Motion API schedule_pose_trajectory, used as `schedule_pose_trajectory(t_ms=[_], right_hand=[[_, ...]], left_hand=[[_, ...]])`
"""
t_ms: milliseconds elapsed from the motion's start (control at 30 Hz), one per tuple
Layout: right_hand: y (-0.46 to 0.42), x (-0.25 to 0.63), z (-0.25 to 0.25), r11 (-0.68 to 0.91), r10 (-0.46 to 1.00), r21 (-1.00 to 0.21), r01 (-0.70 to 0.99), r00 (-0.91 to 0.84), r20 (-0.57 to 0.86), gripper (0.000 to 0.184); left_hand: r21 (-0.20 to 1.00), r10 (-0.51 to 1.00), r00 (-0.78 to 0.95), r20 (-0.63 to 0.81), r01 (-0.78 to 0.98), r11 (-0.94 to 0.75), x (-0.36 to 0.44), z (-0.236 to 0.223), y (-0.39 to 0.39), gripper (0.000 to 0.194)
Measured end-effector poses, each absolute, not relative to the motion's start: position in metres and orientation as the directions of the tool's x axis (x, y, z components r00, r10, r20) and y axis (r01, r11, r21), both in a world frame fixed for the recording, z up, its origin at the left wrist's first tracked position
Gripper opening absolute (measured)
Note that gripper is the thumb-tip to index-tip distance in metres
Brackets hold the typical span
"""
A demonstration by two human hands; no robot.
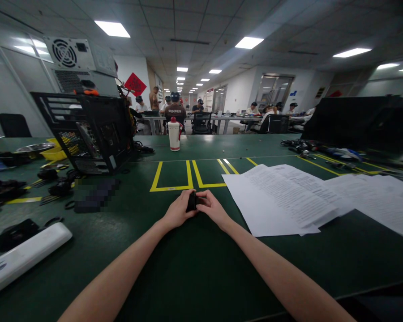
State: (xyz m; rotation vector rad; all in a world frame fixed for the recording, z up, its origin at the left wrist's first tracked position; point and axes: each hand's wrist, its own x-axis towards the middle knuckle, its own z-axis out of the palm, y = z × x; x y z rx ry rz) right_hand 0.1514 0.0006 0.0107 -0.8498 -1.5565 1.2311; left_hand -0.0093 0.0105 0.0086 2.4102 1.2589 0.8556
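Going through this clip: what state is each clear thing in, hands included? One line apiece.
Left hand: closed on the small black object
Right hand: fingers bent, tips at the object's right side
Small black object: held, partly hidden
White bottle: upright, red lid on
Papers: lying overlapped, printed side up
Ceiling lights: lit

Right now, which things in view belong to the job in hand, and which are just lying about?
Job in hand:
small black object, between left hand and right hand

Apparently just lying about:
printed sheets
white tumbler with red lid
black computer case
long white object
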Motion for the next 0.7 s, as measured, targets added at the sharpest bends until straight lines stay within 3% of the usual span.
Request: schedule_pose_trajectory(t_ms=[267, 567, 700], right_hand=[[0.0079, 0.1502, 0.0069, 0.250, 0.938, -0.966, 0.068, -0.267, 0.223, 0.030], [0.0061, 0.1472, 0.0058, 0.289, 0.916, -0.957, -0.025, -0.282, 0.284, 0.018], [0.0099, 0.1477, 0.0062, 0.270, 0.931, -0.963, 0.011, -0.257, 0.258, 0.029]], left_hand=[[0.503, 0.816, 0.438, 0.377, 0.643, -0.578, -0.0084, 0.0085, 0.0104, 0.060], [0.513, 0.822, 0.439, 0.363, 0.643, -0.569, -0.0089, 0.0103, 0.0097, 0.060], [0.510, 0.822, 0.436, 0.367, 0.644, -0.570, -0.0093, 0.0102, 0.0093, 0.059]])
